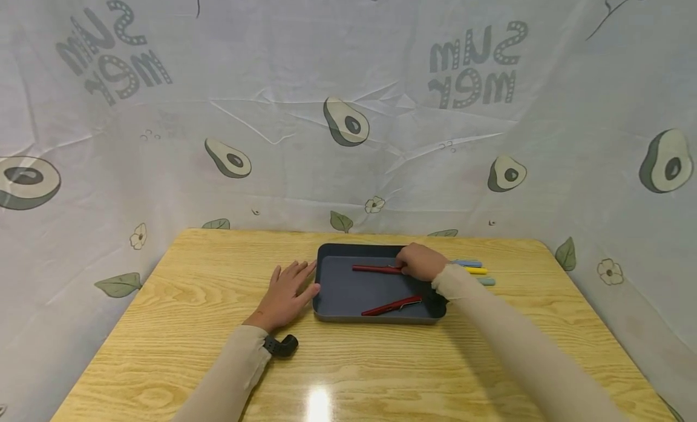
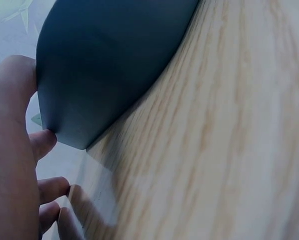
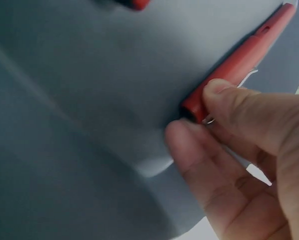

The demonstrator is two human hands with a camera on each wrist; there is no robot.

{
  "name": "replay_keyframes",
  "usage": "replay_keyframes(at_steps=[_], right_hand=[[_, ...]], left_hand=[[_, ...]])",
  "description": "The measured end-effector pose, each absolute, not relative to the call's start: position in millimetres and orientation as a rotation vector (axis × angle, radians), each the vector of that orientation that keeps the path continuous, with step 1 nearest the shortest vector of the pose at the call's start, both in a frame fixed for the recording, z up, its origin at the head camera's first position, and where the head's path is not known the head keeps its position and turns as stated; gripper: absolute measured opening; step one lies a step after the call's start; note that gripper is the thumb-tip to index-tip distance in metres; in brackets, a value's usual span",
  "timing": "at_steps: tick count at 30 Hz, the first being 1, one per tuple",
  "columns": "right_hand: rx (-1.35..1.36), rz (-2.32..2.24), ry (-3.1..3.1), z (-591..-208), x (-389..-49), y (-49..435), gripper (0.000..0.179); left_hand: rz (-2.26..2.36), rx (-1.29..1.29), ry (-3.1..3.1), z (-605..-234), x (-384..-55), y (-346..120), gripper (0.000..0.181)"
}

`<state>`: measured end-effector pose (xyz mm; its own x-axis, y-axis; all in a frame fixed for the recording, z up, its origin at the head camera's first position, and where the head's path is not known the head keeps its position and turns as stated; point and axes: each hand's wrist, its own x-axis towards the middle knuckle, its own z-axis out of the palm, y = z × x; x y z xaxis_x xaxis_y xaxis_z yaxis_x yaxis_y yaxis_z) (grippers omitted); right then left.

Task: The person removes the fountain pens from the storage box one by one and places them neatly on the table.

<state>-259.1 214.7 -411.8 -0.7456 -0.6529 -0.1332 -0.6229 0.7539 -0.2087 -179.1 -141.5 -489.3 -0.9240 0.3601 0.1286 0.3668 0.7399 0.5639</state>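
A dark grey tray (image 1: 348,289) lies on the wooden table with two red pens in it. Inside its far right part, my right hand (image 1: 422,262) pinches the end of one red pen (image 3: 239,62), thumb on top, with a metal clip beside the thumb. The other red pen (image 1: 389,306) lies slanted near the tray's front wall; only its tip shows in the right wrist view. My left hand (image 1: 285,293) has its fingers extended, thumb and index finger touching the tray's left side. The left wrist view shows the tray's outer wall (image 2: 104,65) close to those fingers.
Just right of the tray lie a blue pen (image 1: 469,263), a yellow pen (image 1: 478,270) and a grey-green pen (image 1: 486,281), partly hidden by the right wrist. A pale curtain (image 1: 283,186) with avocado prints hangs behind the wooden table (image 1: 190,325).
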Motion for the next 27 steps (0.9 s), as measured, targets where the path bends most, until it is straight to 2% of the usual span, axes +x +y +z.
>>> replay_keyframes(at_steps=[10,16,21,27], right_hand=[[-1.006,-0.232,2.693,-407.0,-261.6,218.6,0.009],[-0.887,-0.370,2.685,-405.2,-256.7,223.8,0.021],[-0.953,-0.470,2.715,-401.9,-252.4,230.1,0.007],[-0.966,-0.606,2.756,-398.0,-246.5,240.2,0.010]], left_hand=[[-0.960,-0.610,-2.911,-490.0,-180.0,-141.5,0.066],[-0.955,-0.603,-2.937,-489.4,-180.7,-141.1,0.067],[-0.950,-0.607,-2.937,-489.8,-181.3,-141.8,0.068],[-0.958,-0.607,-2.940,-489.6,-180.1,-142.2,0.068]])
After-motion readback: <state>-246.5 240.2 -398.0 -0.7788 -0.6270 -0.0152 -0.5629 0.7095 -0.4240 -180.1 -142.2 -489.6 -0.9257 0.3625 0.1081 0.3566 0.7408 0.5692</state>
